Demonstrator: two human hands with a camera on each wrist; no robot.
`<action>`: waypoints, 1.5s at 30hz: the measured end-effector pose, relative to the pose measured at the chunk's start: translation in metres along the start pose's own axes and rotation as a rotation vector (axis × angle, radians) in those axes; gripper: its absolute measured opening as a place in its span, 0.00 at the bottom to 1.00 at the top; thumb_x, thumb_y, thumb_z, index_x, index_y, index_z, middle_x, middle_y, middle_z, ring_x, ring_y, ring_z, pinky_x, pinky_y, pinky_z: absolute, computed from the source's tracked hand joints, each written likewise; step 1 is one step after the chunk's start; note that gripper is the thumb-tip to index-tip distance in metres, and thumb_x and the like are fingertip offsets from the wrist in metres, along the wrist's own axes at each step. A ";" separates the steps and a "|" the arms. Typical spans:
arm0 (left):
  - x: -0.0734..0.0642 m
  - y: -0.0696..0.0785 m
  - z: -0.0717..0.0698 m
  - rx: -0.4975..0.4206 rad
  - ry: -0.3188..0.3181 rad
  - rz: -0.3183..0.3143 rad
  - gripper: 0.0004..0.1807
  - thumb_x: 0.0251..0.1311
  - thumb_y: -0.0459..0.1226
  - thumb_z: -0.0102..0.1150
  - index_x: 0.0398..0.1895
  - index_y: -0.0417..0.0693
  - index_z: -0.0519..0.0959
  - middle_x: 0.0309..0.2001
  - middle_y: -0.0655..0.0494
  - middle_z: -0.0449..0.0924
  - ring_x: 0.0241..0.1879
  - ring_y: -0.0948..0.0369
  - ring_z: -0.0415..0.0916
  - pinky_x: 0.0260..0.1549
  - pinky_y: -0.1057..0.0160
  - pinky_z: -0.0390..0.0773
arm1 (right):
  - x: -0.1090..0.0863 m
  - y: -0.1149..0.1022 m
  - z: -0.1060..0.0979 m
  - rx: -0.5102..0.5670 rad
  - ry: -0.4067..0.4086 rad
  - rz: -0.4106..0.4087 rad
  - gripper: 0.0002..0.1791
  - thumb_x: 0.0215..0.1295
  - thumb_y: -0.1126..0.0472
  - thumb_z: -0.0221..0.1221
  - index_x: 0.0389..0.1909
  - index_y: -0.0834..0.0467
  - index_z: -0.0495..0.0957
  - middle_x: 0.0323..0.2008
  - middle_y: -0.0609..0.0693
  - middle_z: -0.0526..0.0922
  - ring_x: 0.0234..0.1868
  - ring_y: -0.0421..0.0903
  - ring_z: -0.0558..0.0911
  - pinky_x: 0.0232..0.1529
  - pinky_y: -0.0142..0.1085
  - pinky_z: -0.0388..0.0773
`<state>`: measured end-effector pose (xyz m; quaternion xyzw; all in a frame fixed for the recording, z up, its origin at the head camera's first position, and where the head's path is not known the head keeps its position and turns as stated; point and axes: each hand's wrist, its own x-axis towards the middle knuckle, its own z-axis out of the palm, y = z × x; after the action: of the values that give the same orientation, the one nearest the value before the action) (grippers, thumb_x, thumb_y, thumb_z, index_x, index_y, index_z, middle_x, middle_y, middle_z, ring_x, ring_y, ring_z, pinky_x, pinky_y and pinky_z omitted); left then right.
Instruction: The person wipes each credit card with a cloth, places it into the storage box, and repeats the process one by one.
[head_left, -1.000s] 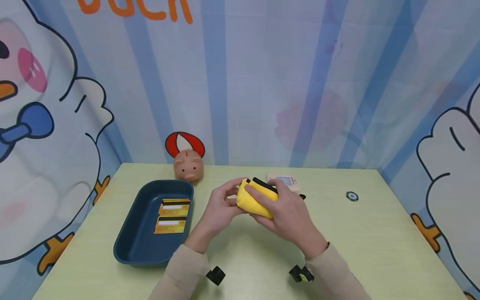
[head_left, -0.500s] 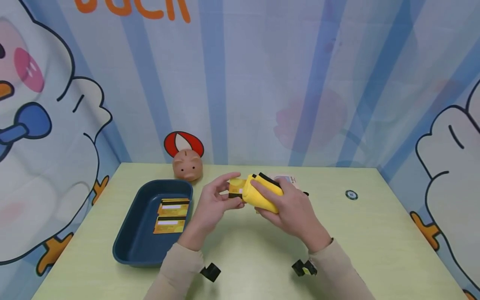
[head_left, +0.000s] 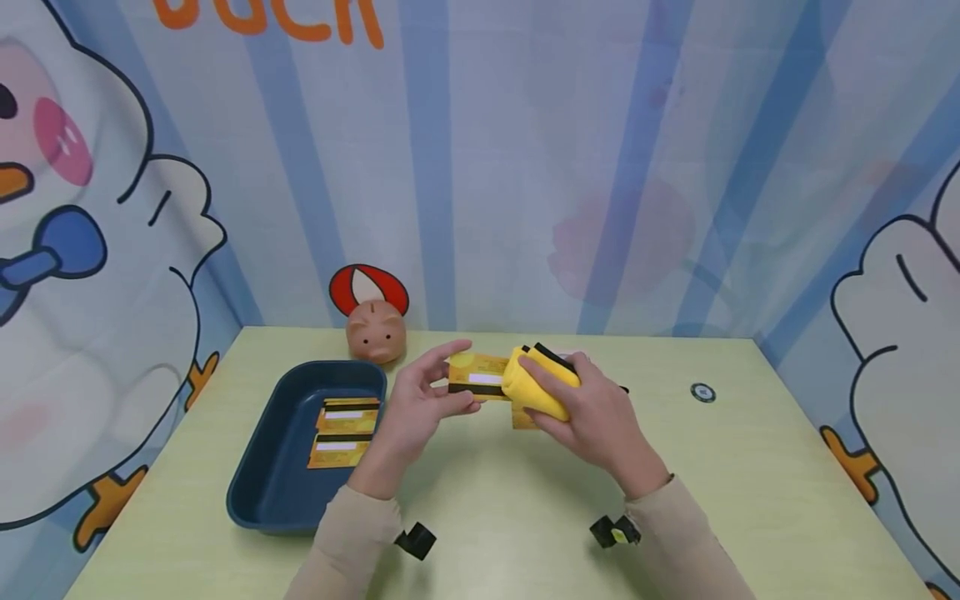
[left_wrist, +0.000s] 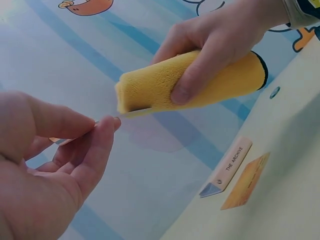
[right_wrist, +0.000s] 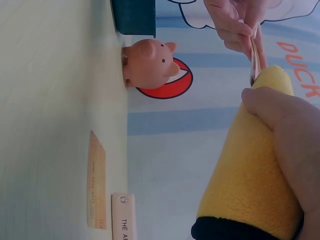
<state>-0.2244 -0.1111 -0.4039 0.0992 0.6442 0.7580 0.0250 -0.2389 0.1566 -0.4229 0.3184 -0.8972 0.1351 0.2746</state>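
Observation:
My left hand [head_left: 422, 406] pinches one end of a gold card [head_left: 476, 367] with a black stripe and a white strip. The card's other end meets a folded yellow cloth [head_left: 538, 387] with black edging, gripped by my right hand [head_left: 600, 417]. In the right wrist view the cloth [right_wrist: 250, 165] looks like a thick roll, and the card [right_wrist: 255, 57] shows edge-on between it and the left fingers. Both hands are raised above the table. Beneath the cloth, another gold card [left_wrist: 246, 182] lies on the table beside a pale box marked THE ARCHIVE [left_wrist: 227, 167].
A dark blue tray [head_left: 258, 467] stands at the left with gold cards [head_left: 337, 450] inside, by its right wall. Behind it sits a pink piggy bank [head_left: 377, 332]. A round dark chip [head_left: 703, 392] lies at the right. A printed curtain [head_left: 502, 167] hangs behind the table.
My left hand has moved left, and the gold card, first hidden by the cloth, now shows for most of its length. My right hand has shifted slightly right with the cloth.

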 end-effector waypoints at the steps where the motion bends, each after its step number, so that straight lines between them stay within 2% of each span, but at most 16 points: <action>1: 0.000 0.000 -0.001 0.007 0.002 -0.003 0.36 0.64 0.18 0.61 0.73 0.51 0.74 0.58 0.32 0.72 0.51 0.45 0.87 0.44 0.56 0.89 | -0.001 0.001 0.001 0.002 -0.001 0.012 0.40 0.64 0.43 0.71 0.77 0.34 0.69 0.51 0.62 0.77 0.33 0.49 0.77 0.23 0.39 0.79; 8: 0.001 -0.003 -0.007 0.095 0.021 -0.010 0.38 0.64 0.18 0.61 0.76 0.52 0.71 0.58 0.31 0.75 0.50 0.46 0.87 0.44 0.58 0.89 | -0.003 0.009 0.001 -0.018 -0.044 0.099 0.36 0.65 0.42 0.70 0.74 0.35 0.73 0.49 0.62 0.77 0.29 0.47 0.74 0.20 0.35 0.72; 13: 0.000 -0.001 -0.013 0.162 0.033 -0.017 0.37 0.65 0.20 0.61 0.76 0.53 0.71 0.58 0.35 0.78 0.50 0.47 0.87 0.45 0.59 0.88 | -0.004 0.011 -0.003 0.003 -0.067 0.151 0.37 0.66 0.43 0.70 0.75 0.36 0.72 0.47 0.61 0.76 0.29 0.46 0.71 0.20 0.34 0.69; 21: -0.005 0.006 -0.026 0.235 0.050 -0.010 0.34 0.66 0.20 0.61 0.74 0.48 0.72 0.60 0.35 0.76 0.48 0.47 0.87 0.43 0.59 0.89 | -0.002 0.013 -0.008 0.031 -0.065 0.149 0.37 0.66 0.43 0.70 0.76 0.36 0.72 0.48 0.61 0.76 0.29 0.46 0.72 0.20 0.35 0.70; 28: -0.015 0.014 -0.040 0.410 0.028 -0.033 0.33 0.66 0.24 0.64 0.73 0.52 0.75 0.60 0.40 0.77 0.41 0.50 0.84 0.41 0.63 0.87 | -0.002 0.013 -0.010 0.053 -0.059 0.148 0.37 0.66 0.43 0.70 0.76 0.37 0.72 0.47 0.61 0.76 0.29 0.47 0.72 0.20 0.35 0.70; 31: -0.020 0.021 -0.051 0.512 0.021 -0.019 0.32 0.66 0.25 0.64 0.73 0.51 0.75 0.62 0.42 0.76 0.42 0.48 0.80 0.38 0.64 0.84 | -0.002 0.012 -0.010 0.058 -0.058 0.152 0.37 0.66 0.43 0.70 0.76 0.36 0.72 0.48 0.61 0.76 0.30 0.47 0.73 0.20 0.36 0.71; 32: -0.022 0.024 -0.055 0.544 0.022 -0.014 0.32 0.66 0.25 0.64 0.73 0.50 0.75 0.63 0.41 0.76 0.46 0.48 0.80 0.38 0.64 0.84 | -0.002 0.012 -0.010 0.060 -0.058 0.153 0.37 0.66 0.43 0.70 0.76 0.36 0.72 0.48 0.61 0.76 0.30 0.47 0.73 0.20 0.36 0.72; 37: -0.033 0.044 -0.083 0.736 0.059 -0.008 0.30 0.67 0.27 0.64 0.71 0.53 0.75 0.59 0.42 0.78 0.48 0.48 0.81 0.39 0.59 0.84 | -0.001 0.010 -0.011 0.075 -0.064 0.153 0.37 0.66 0.43 0.70 0.76 0.36 0.71 0.48 0.60 0.76 0.31 0.47 0.73 0.21 0.36 0.71; 41: -0.042 0.059 -0.108 0.838 0.100 -0.023 0.28 0.68 0.28 0.64 0.71 0.48 0.74 0.53 0.40 0.82 0.45 0.49 0.83 0.41 0.56 0.83 | 0.000 0.009 -0.012 0.088 -0.066 0.152 0.37 0.66 0.43 0.70 0.76 0.35 0.71 0.48 0.60 0.75 0.31 0.47 0.72 0.21 0.36 0.70; 45: -0.050 0.069 -0.128 0.918 0.136 -0.062 0.27 0.69 0.28 0.64 0.70 0.42 0.73 0.54 0.34 0.82 0.47 0.46 0.83 0.46 0.50 0.84 | -0.001 0.008 -0.012 0.097 -0.072 0.161 0.38 0.66 0.43 0.70 0.76 0.35 0.71 0.48 0.60 0.75 0.31 0.47 0.72 0.21 0.36 0.70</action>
<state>-0.1923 -0.2556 -0.3618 0.0310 0.9158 0.3983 -0.0413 -0.2385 0.1687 -0.4142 0.2629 -0.9215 0.1884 0.2149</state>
